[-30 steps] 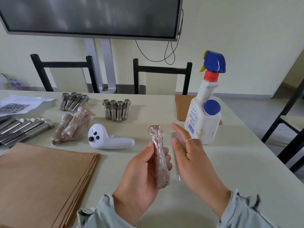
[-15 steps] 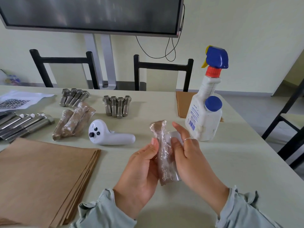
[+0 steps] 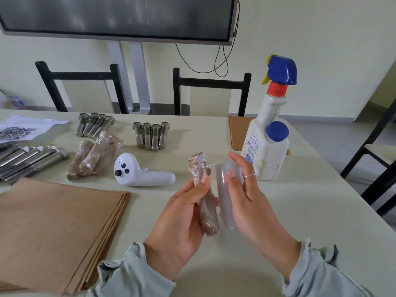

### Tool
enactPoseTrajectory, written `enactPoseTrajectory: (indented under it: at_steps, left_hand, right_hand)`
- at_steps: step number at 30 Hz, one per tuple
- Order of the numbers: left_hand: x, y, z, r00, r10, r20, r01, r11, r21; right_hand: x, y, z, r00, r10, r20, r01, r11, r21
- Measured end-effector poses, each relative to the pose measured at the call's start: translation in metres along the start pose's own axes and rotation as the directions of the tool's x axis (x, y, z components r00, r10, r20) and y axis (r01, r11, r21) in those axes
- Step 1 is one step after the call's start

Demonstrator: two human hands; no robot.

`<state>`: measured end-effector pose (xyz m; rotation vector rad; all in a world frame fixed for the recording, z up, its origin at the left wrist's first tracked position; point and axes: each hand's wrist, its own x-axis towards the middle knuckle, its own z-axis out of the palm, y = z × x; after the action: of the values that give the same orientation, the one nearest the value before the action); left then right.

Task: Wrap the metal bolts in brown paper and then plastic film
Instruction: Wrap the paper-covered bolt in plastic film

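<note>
With your left hand (image 3: 182,213) gripping the paper-wrapped bolt (image 3: 203,196) above the table (image 3: 300,211) and your right hand (image 3: 246,198) curled around the film roll (image 3: 225,196) beside it, pull the film taut and overlap each turn.

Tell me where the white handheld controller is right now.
In the head view, the white controller lies on the table left of centre, between the pile of wrapped bolts and the left hand, just in front of four bare bolts.
</note>
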<state>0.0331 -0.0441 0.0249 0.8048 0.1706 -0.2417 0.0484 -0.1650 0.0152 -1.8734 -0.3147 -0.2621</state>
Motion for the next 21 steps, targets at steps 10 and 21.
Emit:
enactPoseTrajectory:
  at_steps: [10, 21]
  left_hand:
    - [0.001, 0.002, -0.007, 0.994, 0.037, 0.105, -0.039, 0.999, 0.021]
    - [0.003, 0.001, -0.005, 0.999, -0.039, 0.019, 0.038, 0.999, 0.031]
  right_hand:
    - [0.003, 0.010, 0.000, 0.998, -0.007, 0.065, 0.020, 0.977, -0.214]
    - [0.006, 0.002, -0.006, 0.997, -0.055, -0.055, 0.048, 0.991, -0.123]
